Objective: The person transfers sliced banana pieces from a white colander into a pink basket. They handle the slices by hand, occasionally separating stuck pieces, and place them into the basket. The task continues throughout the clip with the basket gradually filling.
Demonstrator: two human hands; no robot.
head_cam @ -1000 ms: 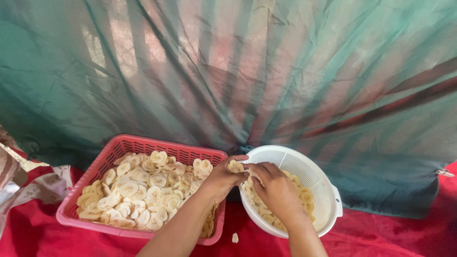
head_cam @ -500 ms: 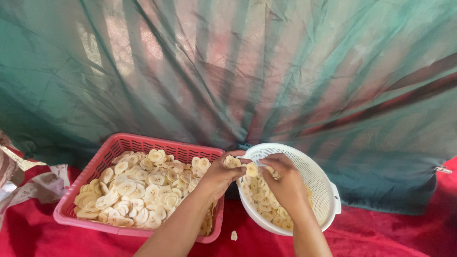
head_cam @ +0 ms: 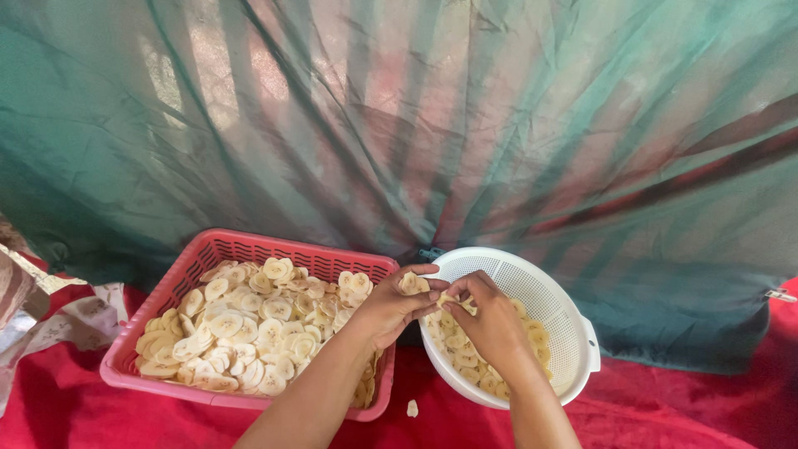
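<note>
1. Both hands have crept up and toward 9 o'clock since a second ago; my right hand (head_cam: 490, 320) has lifted out of the white colander (head_cam: 544, 287) to meet my left hand (head_cam: 391, 306) at its rim.
2. Left grip: thumb and fingers closed on a small clump of pale banana slices (head_cam: 409, 283), held over the gap between the colander and the red basket (head_cam: 241, 248).
3. Right grip: fingertips pinched on a slice (head_cam: 449, 301) stuck to that same clump, just beside the left thumb.
4. Doing this well, I reckon: peel one slice at a time, light pressure, so the thin rounds don't snap; keep the clump over a container so strays land inside.
5. One slice (head_cam: 411, 407) already lies on the red cloth (head_cam: 665, 416) at 6 o'clock, between the two containers.
6. Basket at 9 o'clock is heaped with loose slices; colander at 3 o'clock holds a shallower layer.
7. Hard to tell: how many slices are in the clump, and my forearms hide the basket's near right corner and part of the colander's contents. Green tarp (head_cam: 416, 108) blocks everything behind.
</note>
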